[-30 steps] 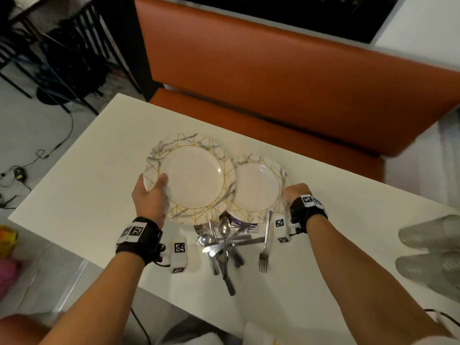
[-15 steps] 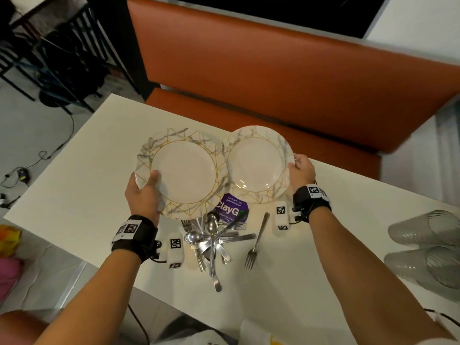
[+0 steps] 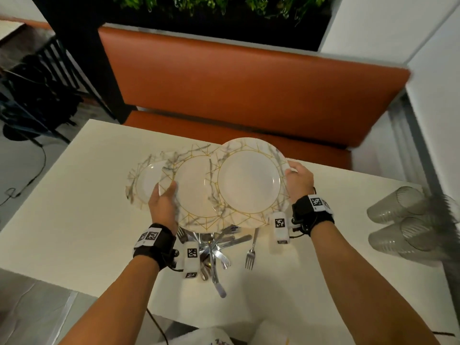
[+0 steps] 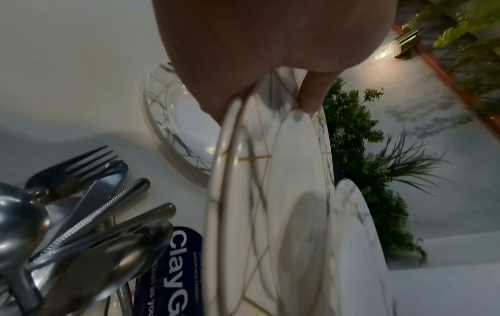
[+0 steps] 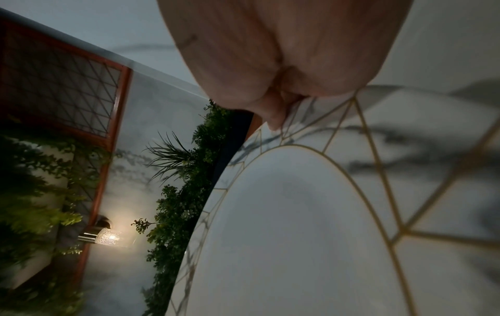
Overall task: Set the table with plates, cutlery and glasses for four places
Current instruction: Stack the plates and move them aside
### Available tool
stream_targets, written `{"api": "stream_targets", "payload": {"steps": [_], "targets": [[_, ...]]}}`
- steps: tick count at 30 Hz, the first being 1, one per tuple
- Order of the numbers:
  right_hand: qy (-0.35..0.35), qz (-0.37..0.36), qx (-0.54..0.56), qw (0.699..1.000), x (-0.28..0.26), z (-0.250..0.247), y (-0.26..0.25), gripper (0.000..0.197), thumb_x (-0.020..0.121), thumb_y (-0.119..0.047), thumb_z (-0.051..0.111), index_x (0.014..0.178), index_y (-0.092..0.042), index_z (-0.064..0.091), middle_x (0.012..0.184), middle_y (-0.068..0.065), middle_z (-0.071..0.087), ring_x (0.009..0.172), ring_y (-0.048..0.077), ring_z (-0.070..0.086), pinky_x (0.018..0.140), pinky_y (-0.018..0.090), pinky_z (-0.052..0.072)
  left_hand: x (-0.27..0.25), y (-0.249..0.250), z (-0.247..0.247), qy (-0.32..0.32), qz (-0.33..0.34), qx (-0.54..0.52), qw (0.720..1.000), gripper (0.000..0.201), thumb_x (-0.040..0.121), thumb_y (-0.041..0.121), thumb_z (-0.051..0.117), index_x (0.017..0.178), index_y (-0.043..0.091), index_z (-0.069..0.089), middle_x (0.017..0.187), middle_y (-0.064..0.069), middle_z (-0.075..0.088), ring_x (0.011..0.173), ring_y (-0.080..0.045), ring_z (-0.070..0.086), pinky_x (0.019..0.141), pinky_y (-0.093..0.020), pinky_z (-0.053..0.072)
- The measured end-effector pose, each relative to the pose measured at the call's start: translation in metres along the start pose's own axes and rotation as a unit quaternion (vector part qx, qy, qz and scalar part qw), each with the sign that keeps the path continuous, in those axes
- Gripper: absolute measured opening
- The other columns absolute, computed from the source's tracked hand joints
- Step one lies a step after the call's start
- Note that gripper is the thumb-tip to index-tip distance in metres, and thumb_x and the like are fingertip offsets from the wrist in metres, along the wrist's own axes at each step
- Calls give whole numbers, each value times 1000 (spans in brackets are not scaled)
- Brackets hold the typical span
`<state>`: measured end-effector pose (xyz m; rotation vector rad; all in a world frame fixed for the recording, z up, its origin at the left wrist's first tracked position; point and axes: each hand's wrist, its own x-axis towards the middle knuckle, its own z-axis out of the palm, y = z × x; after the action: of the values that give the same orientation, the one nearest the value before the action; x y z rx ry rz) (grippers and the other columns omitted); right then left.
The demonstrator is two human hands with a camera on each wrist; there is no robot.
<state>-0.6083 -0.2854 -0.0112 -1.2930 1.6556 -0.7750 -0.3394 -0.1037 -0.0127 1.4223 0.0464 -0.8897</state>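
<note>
Left hand point(image 3: 163, 205) pinches the middle plate point(image 3: 191, 190) and right hand point(image 3: 298, 179) the right plate point(image 3: 249, 180) by their rims above the table point(image 3: 74, 207); glazed, likely slippery and breakable, best held thumb-over-rim.

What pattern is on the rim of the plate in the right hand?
Grey marble veining with gold geometric lines on the plate; clearest in the head view.

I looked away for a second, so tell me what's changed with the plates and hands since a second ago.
Both hands lifted their plates off the pile. The right hand carried its plate up and away toward the bench; the left hand raised its plate, uncovering a third plate lying on the table. Each hand grips the same plate as before. The cutlery pile and the glasses stayed put.
</note>
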Motion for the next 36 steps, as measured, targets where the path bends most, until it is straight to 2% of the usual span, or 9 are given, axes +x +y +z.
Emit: {"api": "stream_targets", "payload": {"steps": [5, 10, 15, 19, 23, 26, 29, 33, 36], "targets": [[26, 24, -20, 999, -39, 28, 4, 37, 93, -10, 47, 121, -18, 69, 111, 3, 69, 102, 27, 66, 92, 44, 57, 8, 6, -2, -57, -19, 34, 998, 73, 95, 31, 66, 160, 24, 33, 152, 1, 53, 142, -22, 45, 123, -50, 26], [19, 36, -69, 997, -80, 67, 6, 36, 99, -5, 43, 130, -11, 61, 126, 10, 63, 114, 30, 61, 88, 30, 47, 18, 20, -26, -109, -28, 72, 991, 63, 97, 53, 55, 154, 25, 45, 159, 3, 43, 149, -24, 32, 122, -53, 23], [-30, 44, -84, 995, -113, 107, -9, 45, 102, -3, 37, 144, -15, 47, 126, 11, 58, 103, 27, 58, 71, 16, 43, 32, 36, -50, -121, -28, 107, 987, 63, 102, 58, 45, 154, 24, 41, 160, 3, 40, 148, -23, 31, 120, -51, 23], [-59, 21, -89, 994, -125, 152, -33, 52, 99, -4, 38, 146, -23, 51, 147, 12, 54, 120, 30, 59, 87, 22, 43, 61, 62, -86, -116, -16, 115, 986, 50, 88, 57, 68, 123, 21, 57, 131, 7, 62, 125, -19, 55, 112, -49, 40], [-52, 27, -58, 997, -127, 181, -48, 52, 99, -6, 39, 143, -29, 56, 140, 10, 60, 93, 21, 66, 70, 22, 53, 82, 75, -113, -130, -38, 87, 987, 90, 75, 40, 84, 152, 25, 40, 143, 2, 61, 134, -24, 56, 110, -57, 42], [-97, 7, -71, 993, -128, 218, -65, 51, 100, -7, 41, 144, -29, 55, 143, 9, 58, 112, 25, 63, 89, 25, 51, 93, 87, -135, -78, 2, 116, 990, 104, 72, 50, 89, 157, 34, 31, 147, 5, 57, 135, -24, 56, 111, -55, 45], [-182, -27, -81, 980, -125, 252, -78, 45, 101, -14, 44, 143, -26, 56, 145, 6, 57, 124, 26, 59, 106, 33, 47, 104, 96, -160, 11, 93, 154, 984, 82, 85, 34, 84, 153, 18, 41, 136, 6, 57, 124, -21, 59, 104, -39, 51], [-205, -39, -155, 966, -103, 285, -82, 36, 99, -23, 51, 133, -21, 63, 139, 5, 60, 123, 27, 58, 104, 33, 47, 127, 109, -199, 59, 129, 176, 974, 91, 74, 54, 86, 150, 27, 44, 150, 0, 54, 136, -23, 53, 111, -48, 48], [-171, 14, -276, 946, -80, 299, -73, 50, 90, -23, 56, 139, -15, 49, 143, 15, 48, 130, 36, 48, 107, 42, 43, 151, 109, -227, 90, 139, 189, 968, 88, 67, 66, 87, 141, 31, 53, 143, 2, 62, 133, -22, 58, 108, -51, 51]]}}
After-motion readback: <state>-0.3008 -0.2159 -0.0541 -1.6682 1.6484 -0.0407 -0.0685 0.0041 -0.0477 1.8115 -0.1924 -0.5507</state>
